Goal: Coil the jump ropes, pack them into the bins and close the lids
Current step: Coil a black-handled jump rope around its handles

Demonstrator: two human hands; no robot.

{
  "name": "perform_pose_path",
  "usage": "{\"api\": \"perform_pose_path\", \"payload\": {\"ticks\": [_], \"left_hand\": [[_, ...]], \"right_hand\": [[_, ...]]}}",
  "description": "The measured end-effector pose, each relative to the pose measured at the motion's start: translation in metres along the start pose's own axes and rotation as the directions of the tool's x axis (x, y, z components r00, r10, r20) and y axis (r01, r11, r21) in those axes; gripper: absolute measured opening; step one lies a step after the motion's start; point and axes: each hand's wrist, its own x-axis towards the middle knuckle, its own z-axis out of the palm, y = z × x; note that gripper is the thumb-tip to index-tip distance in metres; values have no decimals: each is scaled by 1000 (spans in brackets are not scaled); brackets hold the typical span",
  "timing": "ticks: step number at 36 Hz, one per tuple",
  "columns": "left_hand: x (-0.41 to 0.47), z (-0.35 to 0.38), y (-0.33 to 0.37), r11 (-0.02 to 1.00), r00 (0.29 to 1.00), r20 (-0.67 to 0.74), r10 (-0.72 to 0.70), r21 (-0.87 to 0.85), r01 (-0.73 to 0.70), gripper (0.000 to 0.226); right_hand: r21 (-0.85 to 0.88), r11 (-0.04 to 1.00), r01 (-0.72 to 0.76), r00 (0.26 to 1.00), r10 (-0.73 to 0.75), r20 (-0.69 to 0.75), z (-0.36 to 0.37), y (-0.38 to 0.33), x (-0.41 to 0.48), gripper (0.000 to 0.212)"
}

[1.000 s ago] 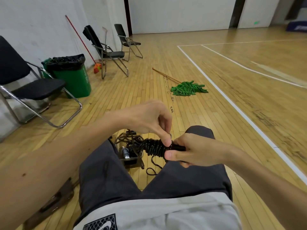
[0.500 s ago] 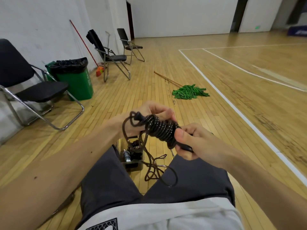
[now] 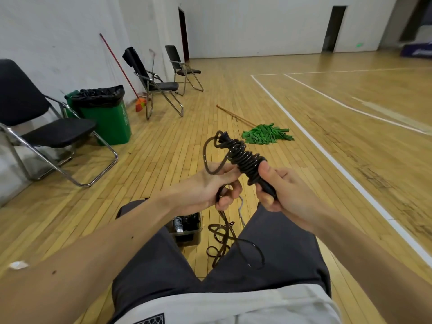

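Black jump rope (image 3: 245,157) being wound round its own handle (image 3: 268,189).
Within the last second the bundle is rising from knee height and tilting up, with one loop springing loose on top, so the coiling is looking unfinished. The right hand (image 3: 287,195) is gripping the handle; the left hand (image 3: 205,190) is curling round the slack, its tail trailing to the floor (image 3: 163,160) beside the open bin (image 3: 187,237). Counting: one rope, one bin, three chairs (image 3: 56,134), one mop (image 3: 266,134).

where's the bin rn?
Head view, low centre: the bin sits on the floor just below the left hand, with loose rope trailing beside it.
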Motion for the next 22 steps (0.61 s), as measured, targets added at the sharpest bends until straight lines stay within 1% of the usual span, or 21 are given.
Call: {"api": "perform_pose_path", "payload": {"ticks": [1,3,5,7,10,12,14,17,19,22], "left_hand": [[0,2,1,1000,1000,6,9,2,-9,30],[-1,5,1,1000,1000,-3,-21,-3,21,19],[-1,8,-1,999,998,-42,-50,-11,49,16],[-1,12,-2,998,997,-58,-42,-44,40,21],[-3,14,-4,988,996,-68,-65,-142,55,27],[-5,15,-6,977,994,-68,-90,-198,75,31],[-7,15,-9,973,993,-52,-104,-210,91,37],[-10,15,-12,960,990,-32,-140,-250,128,40],[-11,17,-12,961,988,-25,-155,-237,145,37],[-12,20,-11,974,984,-14,-180,-141,176,33]], "right_hand": [[-7,1000,-7,1000,7,-25,0,0,0,57],[-15,1000,-16,998,15,-63,0,0,1,52],[-15,1000,-20,995,19,-96,0,1,2,50],[-21,1000,-23,992,20,-128,0,3,2,48],[-34,999,-23,985,17,-173,0,5,3,43],[-51,998,-22,979,11,-202,-3,6,5,47],[-68,997,-21,970,3,-244,-8,7,7,50],[-103,995,-17,958,-13,-285,-15,10,9,49],[-135,991,-6,954,-35,-299,-16,13,10,48],[-197,980,13,947,-75,-312,-18,20,12,50]]}}
